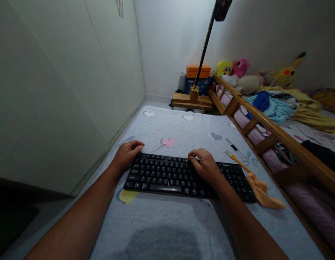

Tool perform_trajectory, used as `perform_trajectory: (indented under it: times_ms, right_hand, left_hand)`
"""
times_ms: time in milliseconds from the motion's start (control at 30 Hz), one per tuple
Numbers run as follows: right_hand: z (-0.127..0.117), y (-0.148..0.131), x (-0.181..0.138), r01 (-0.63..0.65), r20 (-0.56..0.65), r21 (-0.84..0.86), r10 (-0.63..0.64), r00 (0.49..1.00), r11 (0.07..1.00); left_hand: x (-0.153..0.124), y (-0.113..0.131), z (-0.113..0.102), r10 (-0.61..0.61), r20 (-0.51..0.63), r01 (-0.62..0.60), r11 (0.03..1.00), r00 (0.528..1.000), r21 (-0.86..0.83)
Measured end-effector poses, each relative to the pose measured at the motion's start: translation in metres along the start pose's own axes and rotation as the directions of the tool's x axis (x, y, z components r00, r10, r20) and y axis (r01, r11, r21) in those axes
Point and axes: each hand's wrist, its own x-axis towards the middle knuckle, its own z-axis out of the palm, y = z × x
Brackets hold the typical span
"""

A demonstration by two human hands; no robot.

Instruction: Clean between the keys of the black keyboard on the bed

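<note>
A black computer keyboard (162, 173) lies flat on a light blue padded cover. At its upper left corner is my left hand (128, 153), closed with the fingers curled against the edge. My right hand (203, 164) is over the keys right of the middle, thumb and forefinger pinched together. A tiny whitish tip shows at that pinch; what it belongs to is hidden. Beyond the keyboard's back edge rests a cotton swab (159, 147). To the right are a brush with an orange handle (240, 162), a thin metal tool with a black band (235, 148) and an orange cloth (261, 191).
A wooden bed rail (267, 128) runs along the right side, with bedding and plush toys (248, 83) behind it. White cabinet doors (75, 72) stand on the left. A pole on a wooden base (180, 99) and an orange box (193, 71) are at the far end.
</note>
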Motion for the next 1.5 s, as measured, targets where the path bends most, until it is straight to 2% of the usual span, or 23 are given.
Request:
perform_trajectory:
  times_ms: [300, 667, 1500]
  right_hand:
    - [-0.001, 0.004, 0.019, 0.007, 0.03, 0.004, -0.007, 1.0, 1.0]
    - [0.006, 0.005, 0.017, 0.012, 0.019, 0.137, -0.015, 1.0, 0.99]
    - [0.018, -0.009, 0.019, -0.01, 0.053, 0.179, 0.0, 0.999, 0.984]
  left_hand:
    - [-0.001, 0.001, 0.001, -0.007, 0.004, 0.007, 1.0, 1.0, -0.02]
    - [0.0, 0.001, 0.002, -0.013, -0.001, 0.013, 0.999, 1.0, -0.03]
    - [-0.001, 0.005, 0.001, 0.008, 0.0, -0.008, 1.0, 1.0, 0.013]
